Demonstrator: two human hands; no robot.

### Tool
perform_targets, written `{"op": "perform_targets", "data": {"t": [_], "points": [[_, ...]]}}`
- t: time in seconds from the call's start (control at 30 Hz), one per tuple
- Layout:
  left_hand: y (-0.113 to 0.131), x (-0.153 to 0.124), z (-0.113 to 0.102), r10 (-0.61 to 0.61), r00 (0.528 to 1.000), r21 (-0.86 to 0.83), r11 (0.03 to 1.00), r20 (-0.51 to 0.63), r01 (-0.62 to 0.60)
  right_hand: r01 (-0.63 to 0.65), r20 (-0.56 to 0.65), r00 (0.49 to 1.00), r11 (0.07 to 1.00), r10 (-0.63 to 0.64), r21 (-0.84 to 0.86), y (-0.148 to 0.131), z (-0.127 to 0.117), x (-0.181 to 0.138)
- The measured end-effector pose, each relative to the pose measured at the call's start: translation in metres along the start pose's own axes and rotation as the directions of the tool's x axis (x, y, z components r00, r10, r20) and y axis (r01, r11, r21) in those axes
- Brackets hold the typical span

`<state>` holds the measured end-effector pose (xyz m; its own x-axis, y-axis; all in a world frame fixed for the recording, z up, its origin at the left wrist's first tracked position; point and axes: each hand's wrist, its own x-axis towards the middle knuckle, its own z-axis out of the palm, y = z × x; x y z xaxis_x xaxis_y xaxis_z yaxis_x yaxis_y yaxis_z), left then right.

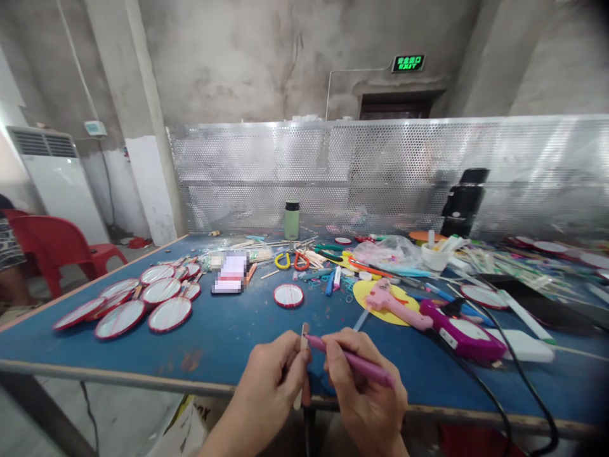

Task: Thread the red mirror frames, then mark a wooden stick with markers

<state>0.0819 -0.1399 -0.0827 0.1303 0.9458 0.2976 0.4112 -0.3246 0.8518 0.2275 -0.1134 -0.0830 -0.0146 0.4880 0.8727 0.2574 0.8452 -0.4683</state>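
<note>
My left hand (pixel 273 381) is closed, pinching a flat wooden craft stick (pixel 304 330) upright near the table's front edge. In my right hand (pixel 366 387) a pinkish-purple marker pen (pixel 361 365) lies slanted, held like a writing tool. Its tip points at the upper part of the stick and seems to touch it. A reddish-brown piece shows below my left fingers; I cannot make out what it is. Just beyond both hands lies a single white disc with a red rim (pixel 288 296).
Several red-rimmed white discs (pixel 162 291) are piled on the left of the blue table (pixel 219 343). A phone (pixel 231 273) lies behind. On the right are a pink glue gun (pixel 394 303) on a yellow disc, a purple device (pixel 461 330) and black cables (pixel 511 365). A green bottle (pixel 292 221) stands at the back.
</note>
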Motion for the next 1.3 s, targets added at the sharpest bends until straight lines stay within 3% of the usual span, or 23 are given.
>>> {"op": "perform_targets", "data": {"t": [1.3], "points": [[-0.0009, 0.0014, 0.0000, 0.032, 0.999, -0.024, 0.999, -0.001, -0.032, -0.022, -0.012, 1.000, 1.000, 0.022, 0.000, 0.0008, -0.0007, -0.0019]]}}
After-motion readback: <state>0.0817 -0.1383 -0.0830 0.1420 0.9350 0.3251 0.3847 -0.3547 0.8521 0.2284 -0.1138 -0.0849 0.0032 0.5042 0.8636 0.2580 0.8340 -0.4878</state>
